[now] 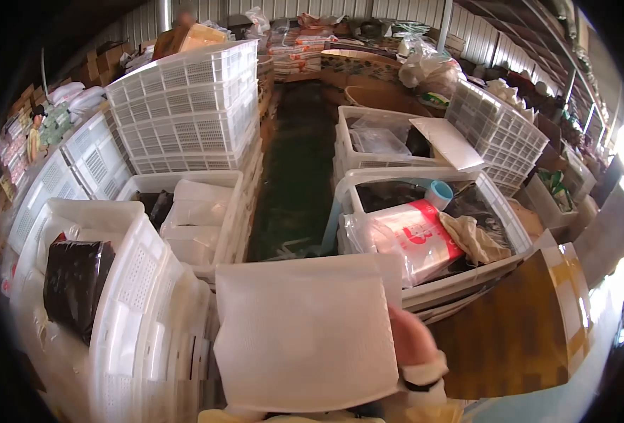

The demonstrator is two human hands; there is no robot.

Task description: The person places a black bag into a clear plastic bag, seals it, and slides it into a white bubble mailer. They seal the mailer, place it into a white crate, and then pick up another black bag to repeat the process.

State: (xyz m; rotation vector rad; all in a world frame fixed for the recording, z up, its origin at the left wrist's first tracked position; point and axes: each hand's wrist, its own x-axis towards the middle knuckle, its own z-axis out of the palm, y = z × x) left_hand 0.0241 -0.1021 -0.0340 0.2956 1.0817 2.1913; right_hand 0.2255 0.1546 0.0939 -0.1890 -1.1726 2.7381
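Note:
A few white foam sheets (305, 335), or flat pouches of the same look, stand upright close in front of me and fill the lower middle of the view. At their right edge is my right hand (412, 337), closed on them, with its fingertips hidden behind the sheets. A dark band and a pale cuff show at that wrist. My left hand does not show. A pale sliver at the sheets' lower left corner is too small to tell as hand or sleeve.
White crates (125, 296) stand stacked at left, one holding a dark wrapped block (79, 285). At right, a crate (350, 189) holds a red-and-white plastic pack (414, 240) and a blue tape roll (439, 192). A dark green floor aisle (291, 162) runs between them. Cardboard (509, 331) leans at right.

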